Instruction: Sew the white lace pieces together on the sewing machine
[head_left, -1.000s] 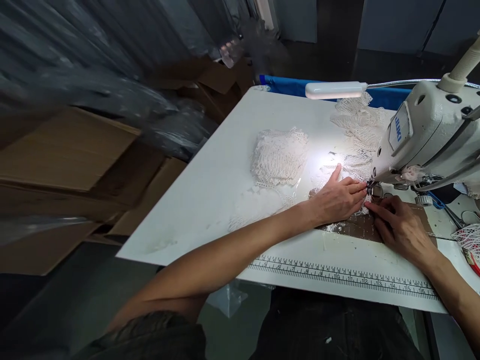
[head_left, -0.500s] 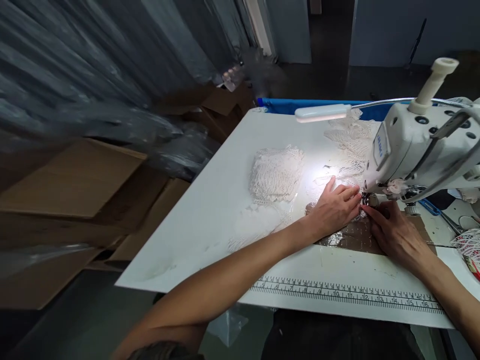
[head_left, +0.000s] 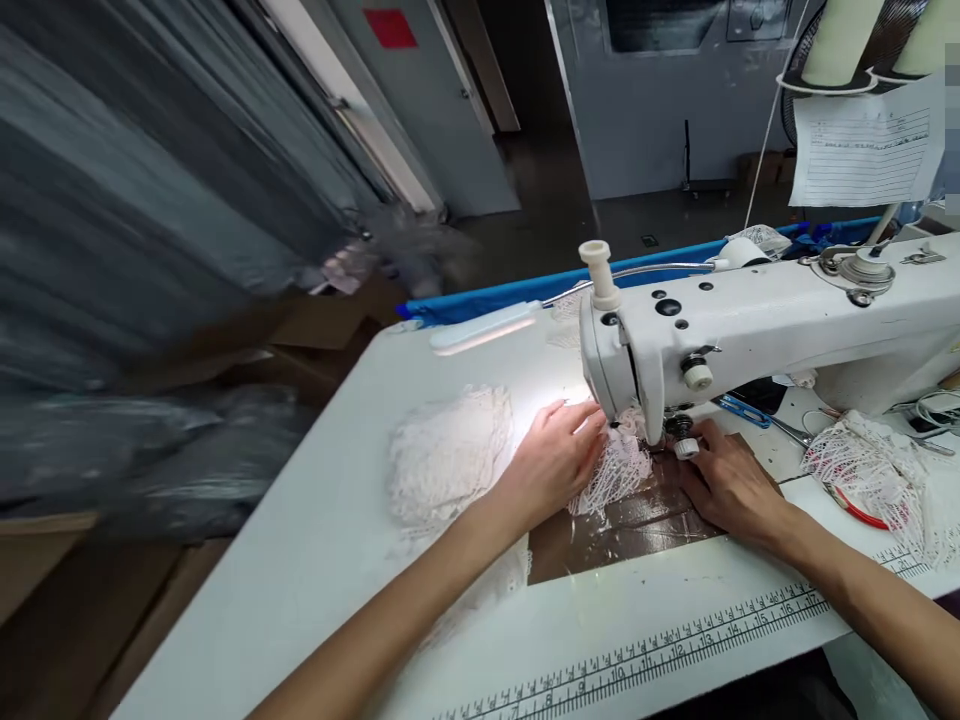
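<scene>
Under the head of a white sewing machine (head_left: 750, 320) lies a piece of white netted lace (head_left: 616, 472), its fringe spread over a brown taped patch (head_left: 622, 540) on the table. My left hand (head_left: 559, 450) is left of the machine head, its bent fingers closed on the lace's left edge; the fingertips are partly hidden. My right hand (head_left: 731, 485) is on the other side of the needle area, fingers curled and the thumb low on the brown patch. The machine's tension knob covers part of its fingertips, and I cannot make out what they hold.
A lace pile (head_left: 450, 455) sits on the white table (head_left: 315, 560) at left. At right are blue-handled snips (head_left: 742, 410) and more lace (head_left: 870, 470) over a red-rimmed item. A lamp (head_left: 487, 328) hangs behind; a printed ruler (head_left: 637, 665) runs along the front edge.
The view has turned right, showing more of the machine and the thread cones. My hands have moved apart, and more lace shows between them under the machine head.
</scene>
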